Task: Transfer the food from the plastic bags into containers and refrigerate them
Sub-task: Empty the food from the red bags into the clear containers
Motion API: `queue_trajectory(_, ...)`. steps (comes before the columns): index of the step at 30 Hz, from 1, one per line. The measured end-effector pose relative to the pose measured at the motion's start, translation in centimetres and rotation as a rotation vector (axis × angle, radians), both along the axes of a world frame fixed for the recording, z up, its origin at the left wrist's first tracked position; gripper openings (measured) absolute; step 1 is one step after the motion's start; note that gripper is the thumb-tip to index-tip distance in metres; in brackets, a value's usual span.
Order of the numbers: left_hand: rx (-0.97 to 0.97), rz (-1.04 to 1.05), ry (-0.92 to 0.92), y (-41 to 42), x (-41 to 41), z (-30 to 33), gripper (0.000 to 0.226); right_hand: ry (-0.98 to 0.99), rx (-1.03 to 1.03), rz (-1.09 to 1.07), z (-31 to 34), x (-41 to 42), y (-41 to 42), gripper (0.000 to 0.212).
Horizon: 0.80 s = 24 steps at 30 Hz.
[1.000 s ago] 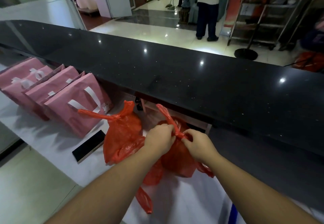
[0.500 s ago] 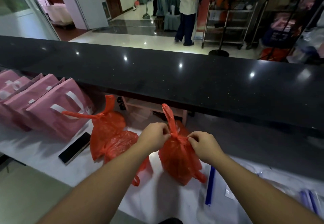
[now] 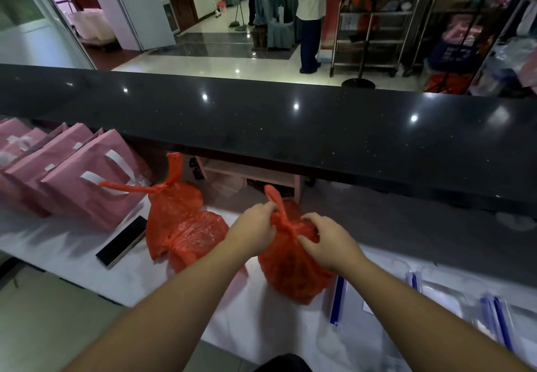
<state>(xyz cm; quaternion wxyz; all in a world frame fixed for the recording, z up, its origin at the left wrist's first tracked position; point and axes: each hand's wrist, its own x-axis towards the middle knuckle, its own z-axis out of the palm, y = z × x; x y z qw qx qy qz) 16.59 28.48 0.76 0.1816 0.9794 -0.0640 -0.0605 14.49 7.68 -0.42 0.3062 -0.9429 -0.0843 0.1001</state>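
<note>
Head view: red bag's [image 3: 293, 267] knot sits pinched between left hand [image 3: 255, 227] and right hand [image 3: 328, 245].

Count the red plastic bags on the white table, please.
3. One tied bag stands beside the pink paper bags; a second leans against its front; the third is held by the left hand and right hand. More may be hidden behind.

Dim foreground, brighter room behind, wide-angle bend at the edges.

Ceiling lights glint as small white spots on the glossy black counter [image 3: 290, 127] and the pale floor [image 3: 203, 63] beyond. The white desk [image 3: 290, 322] lies in soft shadow beneath it. Straight lines bow toward the corners; the clear bags [image 3: 465, 299] at the desk's right edge smear with blur.
</note>
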Motion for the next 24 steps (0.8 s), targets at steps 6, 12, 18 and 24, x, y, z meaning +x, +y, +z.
queue_trajectory(6, 0.111, -0.025, -0.025, -0.7, -0.3, -0.4, 0.026, -0.171, -0.234, 0.102, 0.6, 0.1, 0.4, 0.022)
queue_trajectory(12, 0.007, 0.148, -0.051, 0.7, -0.3, 0.1, 0.009, -0.105, -0.1, -0.146, -0.2, 0.1, -1.9, 0.026)
queue_trajectory(18, -0.019, 0.204, -0.057, 1.9, -0.8, -0.2, 0.016, 0.071, 0.113, -0.292, -0.6, -0.2, -3.9, 0.027)
queue_trajectory(24, 0.094, -0.018, -0.134, 0.3, -0.6, 0.5, 0.029, -0.127, -0.292, 0.076, 0.8, -0.1, -1.6, 0.038)
